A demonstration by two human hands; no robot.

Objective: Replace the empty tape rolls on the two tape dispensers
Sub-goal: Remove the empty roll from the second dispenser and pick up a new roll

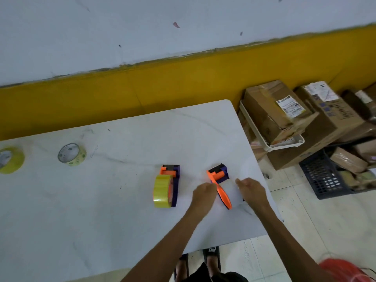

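Both hands, left (204, 193) and right (252, 191), curl closed on the orange dispenser (220, 185) near the tabletop (122, 220) edge; the sandal (211, 253) says NIKE

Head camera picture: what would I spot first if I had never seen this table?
Probably the two orange-and-purple tape dispensers near the right end of the white table: the left dispenser carries a full yellow roll, and both hands work at the right dispenser, left hand and right hand on either side. Two more tape rolls lie far left, and cardboard boxes pile up beyond the table's right end.
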